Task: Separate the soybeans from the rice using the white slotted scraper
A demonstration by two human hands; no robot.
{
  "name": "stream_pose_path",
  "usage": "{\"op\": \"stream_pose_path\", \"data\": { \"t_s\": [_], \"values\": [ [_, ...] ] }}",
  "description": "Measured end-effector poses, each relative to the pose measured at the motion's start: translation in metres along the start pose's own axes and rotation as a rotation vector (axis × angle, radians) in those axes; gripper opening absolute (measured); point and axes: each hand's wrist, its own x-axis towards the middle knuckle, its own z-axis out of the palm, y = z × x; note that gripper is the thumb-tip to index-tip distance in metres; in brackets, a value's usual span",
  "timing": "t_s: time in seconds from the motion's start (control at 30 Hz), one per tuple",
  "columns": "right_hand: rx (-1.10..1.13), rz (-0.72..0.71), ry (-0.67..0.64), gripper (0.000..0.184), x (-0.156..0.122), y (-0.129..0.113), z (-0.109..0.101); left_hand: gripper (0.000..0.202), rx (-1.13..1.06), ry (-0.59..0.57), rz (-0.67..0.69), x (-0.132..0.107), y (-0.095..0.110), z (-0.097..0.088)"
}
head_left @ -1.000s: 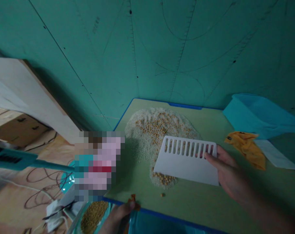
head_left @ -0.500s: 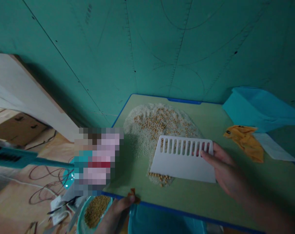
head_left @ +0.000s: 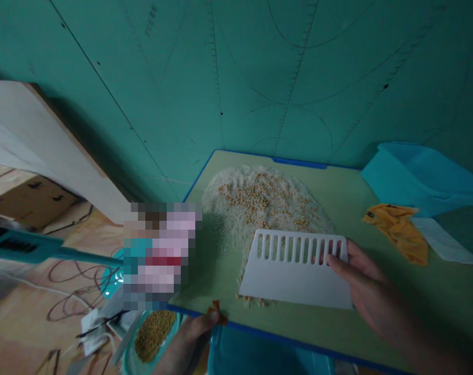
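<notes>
My right hand (head_left: 367,289) grips the right end of a white slotted scraper (head_left: 294,271), thumb on top. The scraper stands on a pale green board with a blue rim (head_left: 376,317), its lower edge near the board's front edge. Behind it lies a heap of white grains mixed with yellow beans (head_left: 259,203); a few beans show under the scraper's lower edge. My left hand (head_left: 187,341) is below the board's front edge, its fingers closed at a teal container (head_left: 236,357); a small orange scrap (head_left: 216,314) sits at the fingertips.
A round dish of yellow beans (head_left: 154,338) sits lower left beside the teal container. An orange wrapper (head_left: 398,229), a white sheet (head_left: 439,242) and a blue box (head_left: 419,177) lie at the right. A teal cutting mat covers the table behind. Cables lie on the floor at left.
The scraper has slid toward the board's front edge, dragging a small clump of beans and grains with it. The left hand stays at the container.
</notes>
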Motion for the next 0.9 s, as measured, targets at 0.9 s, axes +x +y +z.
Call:
{"op": "stream_pose_path", "data": {
  "t_s": [0.9],
  "values": [
    [0.072,0.057,0.067,0.034,-0.025,0.018,-0.004,0.012,-0.024,-0.049,-0.056,-0.005,0.007,0.015]
  ]
}}
